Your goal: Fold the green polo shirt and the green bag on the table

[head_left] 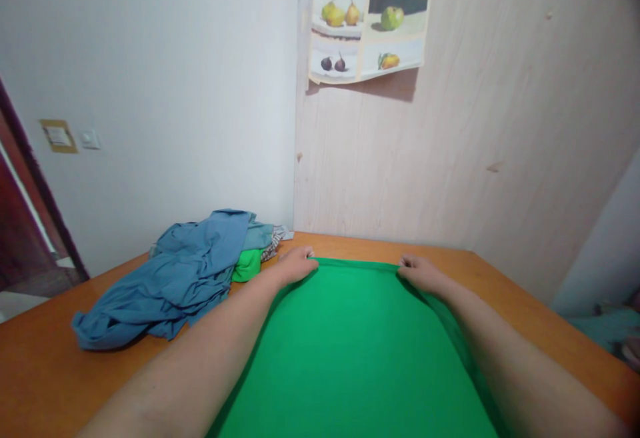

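Note:
A smooth green cloth garment (360, 345) stretches from the bottom of the view toward the far side of the table; its exact kind does not show. My left hand (299, 265) is closed on its far left corner. Its far right corner is pinched in my right hand (418, 273). Between the two hands the far hem runs taut and nearly straight. The near end of the cloth lies beyond the lower edge of the view.
Left of my left arm, a crumpled heap of blue clothes (195, 278) lies on the orange-brown table (40, 331), with a bright green piece (248, 265) and a striped piece (273, 243) beside it. A wall with a fruit poster (367, 38) rises behind the table.

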A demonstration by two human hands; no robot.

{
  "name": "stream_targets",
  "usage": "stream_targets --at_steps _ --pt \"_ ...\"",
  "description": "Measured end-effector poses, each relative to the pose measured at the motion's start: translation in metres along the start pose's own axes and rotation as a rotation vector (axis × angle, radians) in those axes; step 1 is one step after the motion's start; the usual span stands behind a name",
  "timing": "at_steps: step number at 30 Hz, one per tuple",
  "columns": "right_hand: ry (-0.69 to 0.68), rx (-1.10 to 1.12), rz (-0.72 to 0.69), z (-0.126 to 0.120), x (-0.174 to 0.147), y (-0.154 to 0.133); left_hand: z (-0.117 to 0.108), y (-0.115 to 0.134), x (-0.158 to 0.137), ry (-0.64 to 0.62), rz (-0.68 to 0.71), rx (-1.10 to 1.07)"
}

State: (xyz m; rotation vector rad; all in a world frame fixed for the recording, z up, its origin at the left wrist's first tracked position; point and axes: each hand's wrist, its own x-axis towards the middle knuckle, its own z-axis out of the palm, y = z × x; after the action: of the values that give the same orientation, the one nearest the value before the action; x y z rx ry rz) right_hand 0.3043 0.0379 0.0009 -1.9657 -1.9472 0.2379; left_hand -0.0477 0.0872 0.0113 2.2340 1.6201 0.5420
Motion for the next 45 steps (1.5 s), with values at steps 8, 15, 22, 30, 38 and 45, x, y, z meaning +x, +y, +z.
stream_targets --at_steps 8,15,22,30,38,45 --pt "-0.006 -0.136 0.064 0.025 -0.006 0.002 0.021 0.002 -0.004 -0.024 -0.065 0.104" --pt "0.011 -0.143 0.071 0.023 -0.010 -0.004 0.026 0.004 0.000 0.014 -0.110 0.137" --pt "0.205 -0.218 0.085 0.030 -0.021 -0.011 0.037 0.008 -0.011 0.163 -0.040 0.178" --pt "0.162 -0.115 -0.195 0.038 -0.027 -0.048 0.048 0.034 -0.029 0.189 0.373 0.266" --pt "-0.086 -0.112 -0.294 0.067 -0.028 -0.042 0.066 0.020 -0.033 0.036 0.471 0.291" --pt "-0.122 -0.121 -0.272 0.064 -0.027 -0.038 0.063 0.013 -0.032 -0.077 0.322 0.309"
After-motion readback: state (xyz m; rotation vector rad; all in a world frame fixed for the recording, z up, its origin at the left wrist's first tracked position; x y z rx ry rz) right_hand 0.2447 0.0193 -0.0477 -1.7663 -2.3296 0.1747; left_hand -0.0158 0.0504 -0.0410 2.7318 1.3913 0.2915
